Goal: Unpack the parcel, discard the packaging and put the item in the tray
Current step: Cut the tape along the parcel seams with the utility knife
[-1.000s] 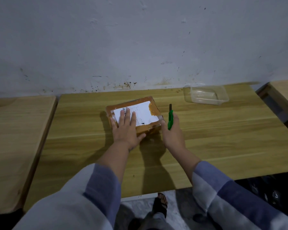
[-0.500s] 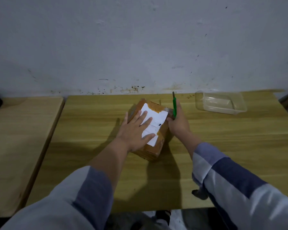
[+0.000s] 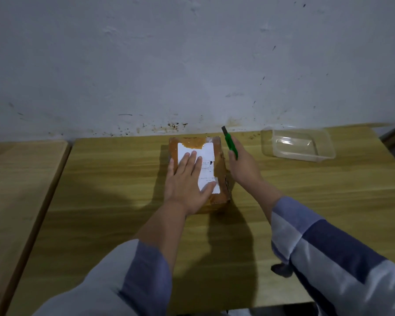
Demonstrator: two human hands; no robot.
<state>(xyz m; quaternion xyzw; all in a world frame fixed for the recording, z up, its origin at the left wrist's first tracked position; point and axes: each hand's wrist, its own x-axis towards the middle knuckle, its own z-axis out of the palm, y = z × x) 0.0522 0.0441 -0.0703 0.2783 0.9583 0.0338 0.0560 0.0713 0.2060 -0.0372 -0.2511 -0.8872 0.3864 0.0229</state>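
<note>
Parcel, a brown taped cardboard box with a white paper label (image 3: pixel 197 172), lay mid-table with its long axis running away from the person toward the wall. Left hand (image 3: pixel 187 181) pressed flat on its top, fingers straight and spread. Right hand (image 3: pixel 243 167) sat just beside the box's right long edge, fingers curled round a green utility knife (image 3: pixel 231 143), blade end pointing up and away. Clear plastic tray (image 3: pixel 299 145) stood apart, far right. Right hand was nearer that side seam; likely cut there.

Brown taped cardboard parcel (image 3: pixel 219 156) with white label lies flat and sealed at desk rear. Clear rectangular plastic tray (image 3: pixel 299 144) sits upright to its right, apart.
</note>
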